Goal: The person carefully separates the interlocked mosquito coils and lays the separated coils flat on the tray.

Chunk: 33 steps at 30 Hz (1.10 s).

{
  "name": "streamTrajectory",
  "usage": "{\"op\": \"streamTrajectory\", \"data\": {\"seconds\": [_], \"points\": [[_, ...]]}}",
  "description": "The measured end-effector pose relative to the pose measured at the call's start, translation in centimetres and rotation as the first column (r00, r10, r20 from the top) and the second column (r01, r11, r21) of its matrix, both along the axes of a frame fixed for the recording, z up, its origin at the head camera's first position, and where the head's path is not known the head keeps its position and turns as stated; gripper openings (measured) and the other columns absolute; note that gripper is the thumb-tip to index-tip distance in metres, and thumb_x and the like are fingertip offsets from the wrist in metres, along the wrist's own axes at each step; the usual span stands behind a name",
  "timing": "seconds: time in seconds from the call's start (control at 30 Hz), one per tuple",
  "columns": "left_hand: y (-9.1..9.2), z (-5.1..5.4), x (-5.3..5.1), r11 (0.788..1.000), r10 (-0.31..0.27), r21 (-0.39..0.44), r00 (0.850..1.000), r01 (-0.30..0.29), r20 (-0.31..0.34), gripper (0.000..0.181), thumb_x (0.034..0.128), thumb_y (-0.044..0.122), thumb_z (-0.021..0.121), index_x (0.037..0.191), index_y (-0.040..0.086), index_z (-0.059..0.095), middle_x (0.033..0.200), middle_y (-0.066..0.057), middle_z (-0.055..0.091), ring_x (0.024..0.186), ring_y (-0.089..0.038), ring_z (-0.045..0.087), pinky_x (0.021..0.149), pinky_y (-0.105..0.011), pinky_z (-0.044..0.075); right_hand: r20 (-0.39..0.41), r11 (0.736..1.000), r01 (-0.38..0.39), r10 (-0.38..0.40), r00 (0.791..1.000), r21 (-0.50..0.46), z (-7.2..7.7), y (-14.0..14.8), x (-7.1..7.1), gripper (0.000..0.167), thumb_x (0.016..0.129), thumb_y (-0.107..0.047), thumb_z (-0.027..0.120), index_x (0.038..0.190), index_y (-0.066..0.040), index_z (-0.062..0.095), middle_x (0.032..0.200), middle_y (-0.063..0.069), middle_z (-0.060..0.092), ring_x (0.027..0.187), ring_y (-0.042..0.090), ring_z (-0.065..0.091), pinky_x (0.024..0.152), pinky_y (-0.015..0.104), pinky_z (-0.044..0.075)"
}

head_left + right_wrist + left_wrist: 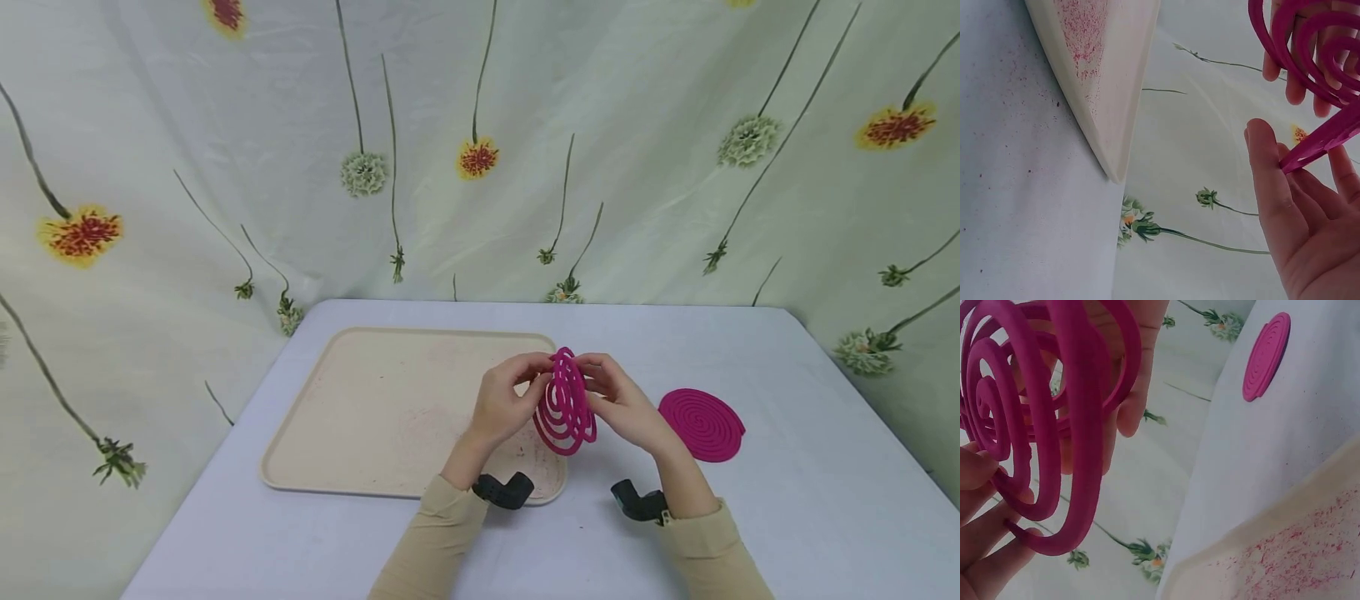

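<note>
Over the tray's right end, both hands hold a magenta mosquito coil (576,408) up off the table, its spiral rings spread apart. My left hand (510,398) pinches the coil from the left; in the left wrist view its thumb and fingers (1004,559) are at the lower rings. On the other side my right hand (628,407) grips it between thumb and fingers. The right wrist view shows one strip of the coil (1329,134) edge-on, running between the right thumb (1263,150) and fingers. Whether it is one coil or two nested ones, I cannot tell.
A flat round of tightly wound magenta coils (701,423) lies on the white table (810,500) to the right. The beige tray (390,408) fills the left and middle, with reddish specks on its surface. A flower-print cloth (637,100) hangs behind the table.
</note>
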<state>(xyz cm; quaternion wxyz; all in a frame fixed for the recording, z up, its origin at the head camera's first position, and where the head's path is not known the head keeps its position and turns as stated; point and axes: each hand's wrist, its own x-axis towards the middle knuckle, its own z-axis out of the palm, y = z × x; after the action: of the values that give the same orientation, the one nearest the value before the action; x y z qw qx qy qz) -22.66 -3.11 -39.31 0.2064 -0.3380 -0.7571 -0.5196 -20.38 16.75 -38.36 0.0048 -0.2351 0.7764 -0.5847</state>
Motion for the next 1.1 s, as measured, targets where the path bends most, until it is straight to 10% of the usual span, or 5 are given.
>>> {"op": "streamTrajectory", "data": {"seconds": [0.23,0.53,0.6,0.8,1.1], "points": [[-0.8,0.7,0.0,0.992,0.041,-0.113,0.997,-0.048,-0.064,0.016,0.0859,0.004,0.066,0.101,0.004,0.066,0.095,-0.005,0.066,0.08,-0.012,0.057,0.069,-0.027,0.053,-0.059,0.997,0.051,-0.047,0.997,0.055,0.0,0.4,-0.2,0.047,0.088,-0.003,0.061,0.131,-0.002,0.042,0.13,0.021,0.047,0.112,0.038,0.05,0.086,0.048,0.05],[-1.4,0.8,-0.2,0.997,-0.068,0.031,0.991,0.065,0.117,0.024,0.0861,0.005,0.066,0.109,0.002,0.058,0.101,-0.01,0.065,0.086,-0.015,0.059,0.07,-0.027,0.053,-0.046,0.994,0.081,-0.078,0.996,0.07,0.2,0.5,-0.1,0.047,0.087,-0.004,0.063,0.13,-0.002,0.043,0.128,0.021,0.048,0.107,0.036,0.053,0.083,0.044,0.052],[-1.4,0.6,-0.3,0.976,-0.171,0.175,0.95,0.127,0.261,0.03,0.0863,0.003,0.065,0.113,0.001,0.052,0.106,-0.014,0.064,0.092,-0.017,0.06,0.078,-0.031,0.054,-0.037,0.996,0.072,-0.07,0.997,0.058,0.2,0.4,0.0,0.047,0.088,-0.005,0.063,0.131,-0.003,0.043,0.128,0.021,0.048,0.108,0.036,0.053,0.083,0.044,0.053],[-1.5,0.3,-0.7,0.884,-0.406,0.438,0.732,0.163,0.547,0.033,0.0848,-0.005,0.063,0.113,0.004,0.047,0.11,-0.015,0.061,0.099,-0.026,0.063,0.085,-0.039,0.052,-0.017,1.0,0.029,-0.029,0.999,0.006,0.2,0.2,0.0,0.046,0.089,-0.005,0.06,0.131,-0.003,0.04,0.129,0.021,0.046,0.112,0.039,0.051,0.081,0.041,0.054],[-1.8,0.5,-0.5,0.813,-0.514,0.562,0.639,0.151,0.572,0.028,0.0861,-0.009,0.056,0.101,0.015,0.051,0.1,-0.008,0.065,0.094,-0.023,0.064,0.081,-0.034,0.054,-0.073,0.996,0.078,-0.075,0.994,0.031,0.6,0.7,0.1,0.048,0.088,-0.003,0.062,0.132,-0.003,0.041,0.129,0.02,0.046,0.113,0.036,0.05,0.083,0.042,0.053]]}}
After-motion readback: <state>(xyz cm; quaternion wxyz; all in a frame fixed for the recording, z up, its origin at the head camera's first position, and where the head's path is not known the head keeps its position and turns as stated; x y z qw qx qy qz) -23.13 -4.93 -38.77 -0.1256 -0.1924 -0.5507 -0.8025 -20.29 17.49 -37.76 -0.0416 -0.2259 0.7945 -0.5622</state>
